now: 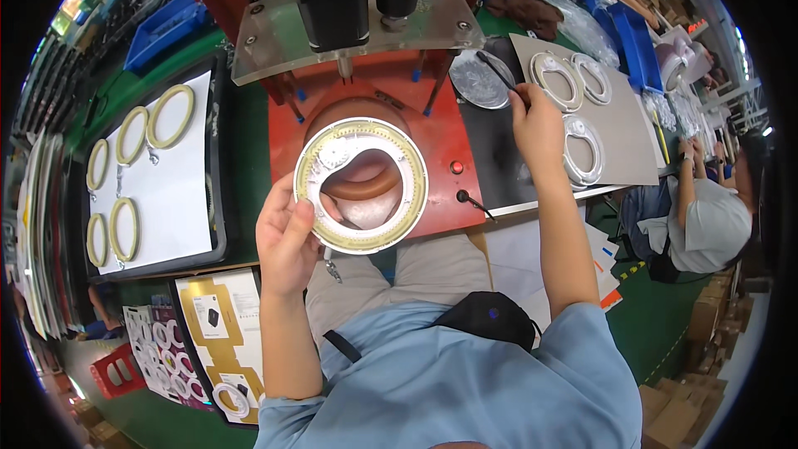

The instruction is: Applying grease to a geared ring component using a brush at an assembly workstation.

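Our left hand has its grip closed on one white plastic ring, flat and toothed inside, held over the red press. Our right hand pinches a thin dark brush beside a round metal dish. Three white rings lie right of that grip; five yellow rings lie far left on the counter.

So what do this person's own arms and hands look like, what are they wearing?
Both arms are bare from the upper arm down: the left hand and the right hand wear no gloves, and no rings, watch or wristbands show. The short sleeves belong to a light blue shirt, ending above the elbows. A black strap crosses the chest to a small black pouch.
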Motion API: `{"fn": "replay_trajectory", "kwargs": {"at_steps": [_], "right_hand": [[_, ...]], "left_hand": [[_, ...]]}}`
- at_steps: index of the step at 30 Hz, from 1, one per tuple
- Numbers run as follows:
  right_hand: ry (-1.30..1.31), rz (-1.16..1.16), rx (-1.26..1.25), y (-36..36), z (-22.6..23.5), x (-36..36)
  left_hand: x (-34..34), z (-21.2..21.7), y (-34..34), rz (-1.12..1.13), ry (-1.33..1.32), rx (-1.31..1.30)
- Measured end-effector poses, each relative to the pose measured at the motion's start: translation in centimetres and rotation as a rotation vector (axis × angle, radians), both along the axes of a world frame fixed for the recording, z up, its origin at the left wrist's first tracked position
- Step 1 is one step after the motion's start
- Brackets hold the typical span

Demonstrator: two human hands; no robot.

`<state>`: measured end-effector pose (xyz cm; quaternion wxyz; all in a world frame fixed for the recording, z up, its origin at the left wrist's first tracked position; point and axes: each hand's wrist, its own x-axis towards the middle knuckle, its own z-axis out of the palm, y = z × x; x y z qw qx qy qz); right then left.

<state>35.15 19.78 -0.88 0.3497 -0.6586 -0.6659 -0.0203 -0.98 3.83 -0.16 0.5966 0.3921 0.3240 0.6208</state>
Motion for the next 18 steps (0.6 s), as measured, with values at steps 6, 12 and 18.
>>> {"fn": "replay_trajectory", "kwargs": {"at_steps": [6, 12, 18], "right_hand": [[-0.116, -0.043, -0.048, 1.0, 0.4, -0.3], [-0.088, -0.03, 0.009, 0.3, 1.3, -0.1], [-0.178, 0.041, -0.041, -0.6, 0.4, 1.6]], "left_hand": [[0.0, -0.4, 0.1, 0.006, 0.013, -0.026], [-0.2, 0.0, 0.1, -0.025, 0.039, -0.015], [0.3, 0.2, -0.1, -0.008, -0.023, -0.035]]}}
